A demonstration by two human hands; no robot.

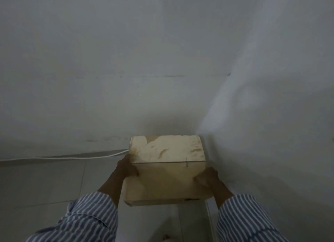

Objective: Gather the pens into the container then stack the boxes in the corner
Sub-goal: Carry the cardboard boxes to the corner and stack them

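A tan cardboard box [167,166] with torn tape marks on its top sits in the corner where two white walls meet. My left hand [126,169] grips its left side and my right hand [209,178] grips its right side. I cannot tell whether it rests on the floor or on another box, since its underside is hidden. No pens or container are in view.
A white cable [79,157] runs along the base of the left wall [90,79]. The right wall [271,115] stands close beside the box. Grey floor tiles [45,187] spread to the left. A toe shows at the bottom [167,237].
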